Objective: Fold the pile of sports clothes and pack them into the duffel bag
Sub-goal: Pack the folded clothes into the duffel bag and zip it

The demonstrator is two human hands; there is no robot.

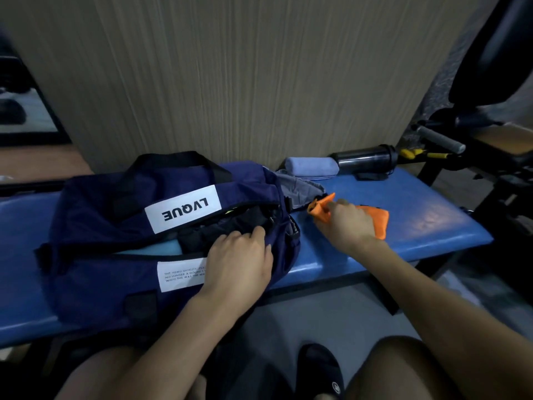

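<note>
The navy-blue fabric duffel bag (138,226) with white label patches lay across the left and centre of the frame on the blue padded desk (403,215), its long axis running left to right and its zipped opening facing up, gaping along the middle. Dark folded garments (225,226) and a light-blue folded piece (150,247) were visible inside the opening. The left hand (239,261) rested on the near lip of the opening toward its right end, fingers curled over the edge of the fabric, apparently holding the mouth apart. The right hand (346,223) was at centre right of the frame, its grip closed around one end of a small folded orange cloth (372,220); the other end of the cloth appeared to lie on the desk surface, though whether it was clear of the padding could not be told. The cloth's long axis ran roughly left to right, with the gripped end pointing at the right end of the bag. The bag opening lay directly left of the right hand, just beside it, so the coming move was judged to be a short leftward carry into the gap held by the left hand. At the upper centre of the frame, against the wooden wall panel, lay a rolled pale-blue towel (311,166) and a dark shaker bottle (363,158) on its side.
</note>
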